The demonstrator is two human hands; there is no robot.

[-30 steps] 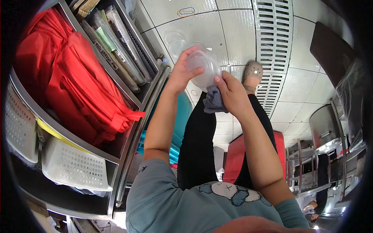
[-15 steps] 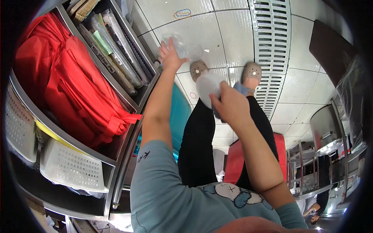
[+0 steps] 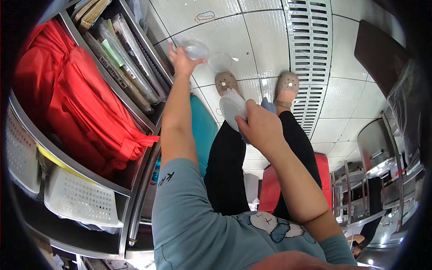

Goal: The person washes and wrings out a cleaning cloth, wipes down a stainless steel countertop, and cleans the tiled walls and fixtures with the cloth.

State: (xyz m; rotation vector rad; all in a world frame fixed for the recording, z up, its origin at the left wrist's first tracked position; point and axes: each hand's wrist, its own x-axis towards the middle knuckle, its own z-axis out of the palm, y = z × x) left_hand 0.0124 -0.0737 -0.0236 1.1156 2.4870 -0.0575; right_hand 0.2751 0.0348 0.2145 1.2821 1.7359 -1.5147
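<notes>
Since the earliest frame, the left hand has moved off the translucent round plastic piece and out to the upper left of the frame, while that piece remains with the right hand near the centre, now tilted more edge-on. Thumb and fingers of the left hand are spread open around the near edge of a clear round container; whether they touch it I cannot tell. Just to its right lies a clear disc, seen against the tiled floor. The right hand is closed, pinching the plastic piece at its right edge, and a grey cloth shows behind that hand, partly hidden. Two clog shoes stand above centre, the right one beside a slotted drain grate. Red fabric fills a metal compartment at the left, with a white perforated basket below it at lower left. Toward the bottom right of centre sits a red stool.
</notes>
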